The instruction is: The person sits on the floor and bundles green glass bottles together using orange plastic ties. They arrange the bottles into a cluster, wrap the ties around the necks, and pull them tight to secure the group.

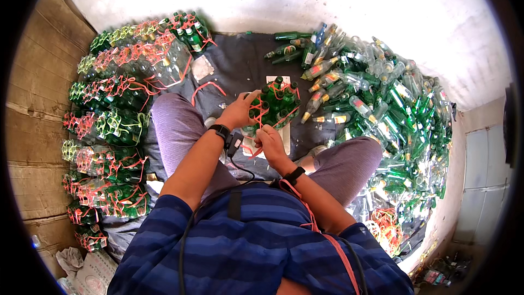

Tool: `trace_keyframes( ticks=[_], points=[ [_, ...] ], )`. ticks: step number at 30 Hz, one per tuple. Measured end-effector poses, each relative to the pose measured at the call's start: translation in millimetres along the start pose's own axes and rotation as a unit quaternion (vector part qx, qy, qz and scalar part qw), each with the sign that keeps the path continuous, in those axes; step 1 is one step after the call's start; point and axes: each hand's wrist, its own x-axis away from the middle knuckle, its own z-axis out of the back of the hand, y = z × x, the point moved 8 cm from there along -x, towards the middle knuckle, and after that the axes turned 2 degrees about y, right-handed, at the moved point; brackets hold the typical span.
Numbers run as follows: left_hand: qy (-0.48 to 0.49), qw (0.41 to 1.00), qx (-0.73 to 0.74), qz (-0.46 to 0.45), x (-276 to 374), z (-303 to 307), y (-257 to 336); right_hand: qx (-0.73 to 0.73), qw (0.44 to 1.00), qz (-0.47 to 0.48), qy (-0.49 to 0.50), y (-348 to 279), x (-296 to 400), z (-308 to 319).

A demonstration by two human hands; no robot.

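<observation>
Between my knees a bundle of green glass bottles (280,105) stands upright, necks up, on a pale flat board (285,136). Red plastic strap (259,117) runs around and between the necks. My left hand (240,110) grips the bundle's left side, its fingers partly hidden behind the bottles. At the near edge, my right hand (271,144) pinches the strap between thumb and fingers, and a loose end (256,153) hangs below it. More red strap (314,221) lies across my striped shirt.
Rows of strapped bottle bundles (123,127) stand at left beside a cardboard wall (41,110). A large pile of loose bottles (393,110) spreads at right, with tangled strap (385,229) near it. A strap piece (208,86) and a white square (202,68) lie on the dark sheet (241,55).
</observation>
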Motion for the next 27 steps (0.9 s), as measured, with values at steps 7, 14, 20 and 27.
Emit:
trace_keyframes(
  ticks=[7,14,20,27],
  points=[
    [0.043,0.994,-0.094,0.021,16,7,12,-0.125,0.991,-0.045,0.008,-22,3,19],
    [0.205,0.956,-0.161,-0.135,39,29,45,-0.154,0.987,-0.028,0.023,-29,4,35],
    [0.081,0.991,-0.019,-0.108,41,-4,41,-0.211,0.977,-0.017,0.024,-37,-2,43],
    [0.058,0.993,-0.048,-0.087,36,-10,44,-0.253,0.966,-0.009,0.058,-37,-9,58]
  ],
)
